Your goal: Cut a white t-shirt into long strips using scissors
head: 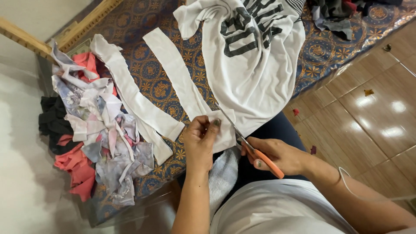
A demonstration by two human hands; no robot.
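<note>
At the near edge of a patterned blue mat (156, 82), the left hand (200, 141) pinches a white T-shirt (255, 65) while the right hand (277, 155) grips orange-handled scissors (253, 149) slicing its hem. Cut strips (130, 91) and a scrap heap (93, 130) fill the mat's left side; tiled floor (368, 121) lies right.

Left of the white shirt (255, 73) it's pretty jammed: two cut strips (143, 104) lie side by side, then a heap of scraps (99, 130) beyond them. Right of the shirt the tiled floor (368, 121) is open, just tiny bits there
</note>
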